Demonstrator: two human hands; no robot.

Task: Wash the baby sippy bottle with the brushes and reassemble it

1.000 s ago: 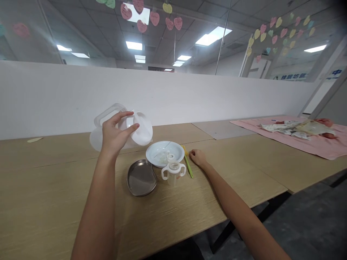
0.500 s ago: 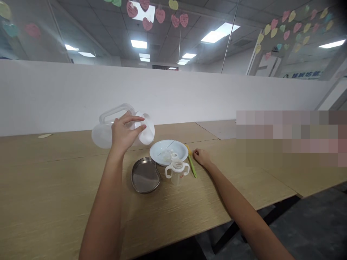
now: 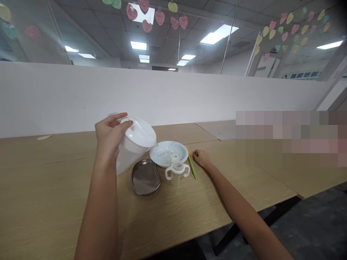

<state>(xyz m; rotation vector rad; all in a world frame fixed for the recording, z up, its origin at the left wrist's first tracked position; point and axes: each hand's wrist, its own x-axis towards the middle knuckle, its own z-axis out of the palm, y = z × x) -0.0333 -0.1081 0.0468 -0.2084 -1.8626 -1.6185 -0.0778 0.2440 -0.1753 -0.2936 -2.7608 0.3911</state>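
Observation:
My left hand (image 3: 108, 135) is closed on a translucent plastic pitcher (image 3: 127, 151) with a white lid (image 3: 141, 131). The pitcher is tilted, its lid end toward the white bowl (image 3: 155, 156). Clear small parts lie in the bowl, too small to make out fully. In front of the bowl stands a clear baby bottle (image 3: 177, 177) with two white handles and an uncovered top. A kidney-shaped metal tray (image 3: 145, 177) sits to its left. My right hand (image 3: 202, 158) rests on the table with fingers curled, beside a brush with a green handle (image 3: 192, 168) and yellow head.
The wooden table (image 3: 54, 202) runs up to a low white wall (image 3: 189, 97) with glass above. A flat pale piece (image 3: 44, 137) lies at the far left. A blurred-out patch covers the right side of the table.
My left hand has brought the pitcher nearer and turned it, so its lid end now reaches the bowl's left rim. My right hand stays where it was.

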